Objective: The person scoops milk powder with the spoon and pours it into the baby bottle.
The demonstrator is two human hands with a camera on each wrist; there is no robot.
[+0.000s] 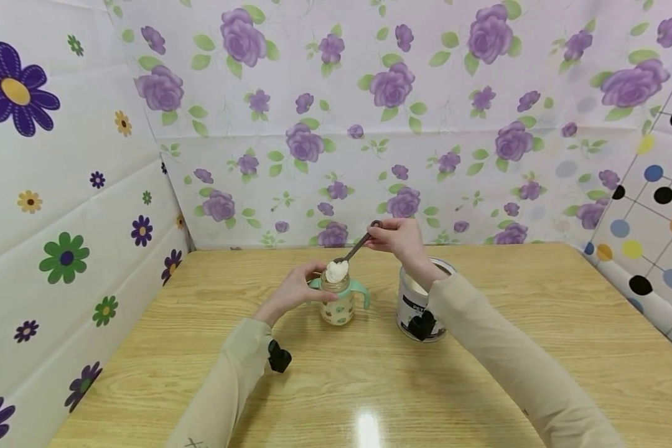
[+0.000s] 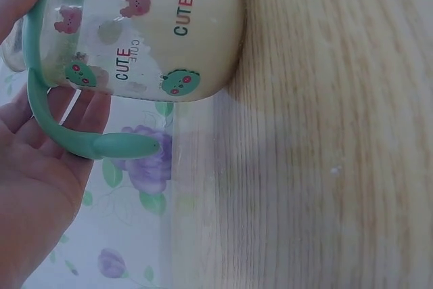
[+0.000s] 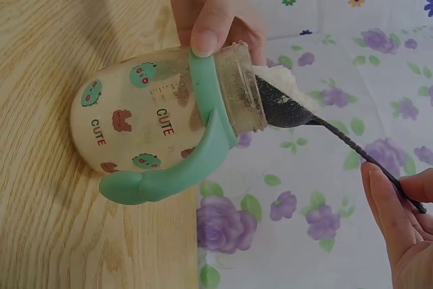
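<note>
A clear baby bottle [image 1: 338, 312] with mint-green handles and cartoon prints stands upright, lidless, on the table. My left hand [image 1: 298, 290] holds it round the collar, the thumb [image 3: 205, 40] pressing the green ring in the right wrist view. Pale contents show inside its lower part in the left wrist view. By its handle end, my right hand [image 1: 402, 241] pinches a dark spoon [image 3: 338, 135], tilted down toward the bottle. A heaped mound of white powder [image 1: 336, 272] sits in the spoon's bowl, right at the bottle's open mouth.
A white can [image 1: 406, 297] with a dark label stands open to the right of the bottle, partly hidden by the right forearm. The wooden table [image 1: 336, 386] meets flower-print cloth [image 1: 291, 205] at the back. A black wrist camera [image 1: 279, 356] sits at the left cuff.
</note>
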